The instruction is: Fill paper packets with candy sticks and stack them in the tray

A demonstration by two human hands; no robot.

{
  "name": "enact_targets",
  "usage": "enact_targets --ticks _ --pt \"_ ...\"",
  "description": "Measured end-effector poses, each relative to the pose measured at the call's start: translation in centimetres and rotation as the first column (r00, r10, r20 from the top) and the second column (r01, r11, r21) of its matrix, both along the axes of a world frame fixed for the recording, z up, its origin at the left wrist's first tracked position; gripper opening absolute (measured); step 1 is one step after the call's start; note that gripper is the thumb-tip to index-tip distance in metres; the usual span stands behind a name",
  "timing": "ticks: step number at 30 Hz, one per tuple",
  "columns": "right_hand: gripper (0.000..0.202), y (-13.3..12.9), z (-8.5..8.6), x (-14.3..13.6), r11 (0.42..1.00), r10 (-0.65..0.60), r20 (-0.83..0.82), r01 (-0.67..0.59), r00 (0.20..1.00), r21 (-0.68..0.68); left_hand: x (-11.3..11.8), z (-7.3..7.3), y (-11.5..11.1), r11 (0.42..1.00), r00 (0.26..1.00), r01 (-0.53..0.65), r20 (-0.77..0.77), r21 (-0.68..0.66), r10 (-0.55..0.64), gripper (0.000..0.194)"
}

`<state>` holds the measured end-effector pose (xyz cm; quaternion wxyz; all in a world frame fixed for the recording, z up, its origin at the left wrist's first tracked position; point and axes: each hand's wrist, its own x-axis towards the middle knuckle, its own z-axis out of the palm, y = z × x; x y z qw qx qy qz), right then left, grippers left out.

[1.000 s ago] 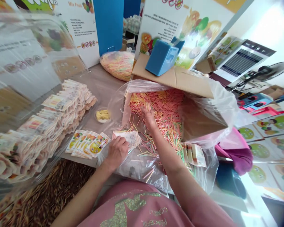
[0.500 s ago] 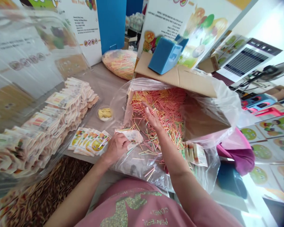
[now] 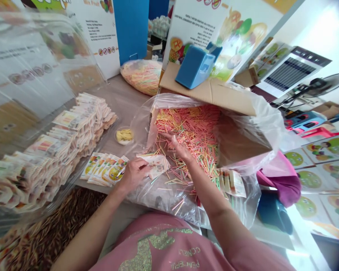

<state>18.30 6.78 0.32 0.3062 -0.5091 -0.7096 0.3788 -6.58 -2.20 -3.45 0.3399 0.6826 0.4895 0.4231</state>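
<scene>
My left hand (image 3: 134, 174) has its fingers closed on the near-left end of a small white printed packet (image 3: 159, 166) at the front of the table. Just left of that hand lies a fanned row of yellow fruit-printed packets (image 3: 104, 170). My right hand (image 3: 181, 149) reaches into a plastic-lined cardboard box lying on its side (image 3: 243, 141). Its fingers are stretched out over thin pink, yellow and green sticks (image 3: 199, 122), and I see nothing gripped in them. Loose sticks are scattered between the white packet and the box.
Stacked packets (image 3: 64, 135) line the left side beside a clear plastic sheet. A small dish of yellow bands (image 3: 124, 136) sits behind the fanned row. A bag of sticks (image 3: 141, 76) lies at the back. A blue holder (image 3: 194, 67) rests on the box flap.
My right hand has moved slightly down and toward me over the sticks, its fingers swinging left. My left hand has shifted slightly left at the white packet.
</scene>
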Motion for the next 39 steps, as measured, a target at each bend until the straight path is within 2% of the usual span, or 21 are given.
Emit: enact_targets --ticks 5,8,11,14,18,21,23,26,28,29,31,33,35,37,39 --pt "0.087 -1.7 2.1 -0.1 0.999 -0.039 -0.254 0.045 0.966 0.021 0.5 0.8 0.7 0.986 0.989 -0.064 0.120 -0.157 0.083 0.026" --pt "0.087 -2.8 3.7 -0.9 0.996 0.091 -0.373 -0.079 0.923 0.047 1.8 1.5 1.2 0.961 0.969 -0.045 0.222 -0.272 0.108 0.027" --pt "0.083 -3.6 5.0 -1.8 0.964 0.260 -0.369 -0.258 0.892 0.055 3.2 2.2 1.5 0.953 0.940 0.006 0.326 -0.302 0.097 0.028" --pt "0.073 -4.3 5.6 -2.1 0.959 0.270 -0.290 -0.283 0.918 -0.004 4.4 2.6 1.5 0.960 0.926 0.014 0.366 -0.280 0.094 0.025" --pt "0.069 -5.1 5.6 -2.0 0.972 0.178 -0.300 -0.216 0.937 -0.098 5.7 2.5 1.5 0.974 0.930 -0.036 0.351 -0.223 0.114 0.021" --pt "0.063 -5.1 5.4 -1.6 0.965 0.206 -0.366 -0.251 0.907 -0.077 6.9 2.1 1.6 0.979 0.906 -0.027 0.410 -0.200 0.109 0.026" --pt "0.059 -4.6 5.2 -1.2 0.968 0.207 -0.432 -0.248 0.878 -0.041 7.8 1.9 1.7 0.970 0.864 0.002 0.490 -0.242 0.120 0.027" --pt "0.058 -3.7 5.0 -0.6 0.990 0.099 -0.568 -0.139 0.817 -0.026 9.0 1.9 2.0 0.921 0.757 0.096 0.629 -0.377 0.178 0.033" --pt "0.057 -3.6 4.7 -0.7 0.993 0.062 -0.613 -0.109 0.788 -0.040 9.5 2.1 2.1 0.900 0.705 0.154 0.684 -0.409 0.190 0.038" --pt "0.058 -3.8 4.6 -1.0 0.991 0.065 -0.611 -0.125 0.789 -0.056 9.8 2.3 2.0 0.902 0.701 0.166 0.691 -0.398 0.176 0.040" --pt "0.059 -4.5 4.0 -2.0 0.979 0.089 -0.575 -0.179 0.814 -0.101 10.0 2.5 1.6 0.924 0.740 0.155 0.661 -0.350 0.127 0.037" --pt "0.063 -4.9 3.4 -2.9 0.973 0.085 -0.527 -0.184 0.846 -0.139 9.6 2.7 0.6 0.943 0.805 0.123 0.586 -0.309 0.087 0.031" --pt "0.067 -4.7 2.8 -2.8 0.985 0.019 -0.484 -0.098 0.875 -0.139 7.7 2.7 -0.7 0.953 0.864 0.088 0.498 -0.291 0.072 0.028" --pt "0.067 -3.8 2.7 -1.1 0.994 -0.086 -0.413 0.052 0.907 -0.093 4.1 2.5 -2.1 0.954 0.915 0.045 0.395 -0.295 0.079 0.028" --pt "0.061 -2.5 3.1 2.1 0.976 -0.210 -0.246 0.218 0.946 0.006 -1.1 2.0 -3.2 0.947 0.964 -0.054 0.232 -0.315 0.132 0.028"
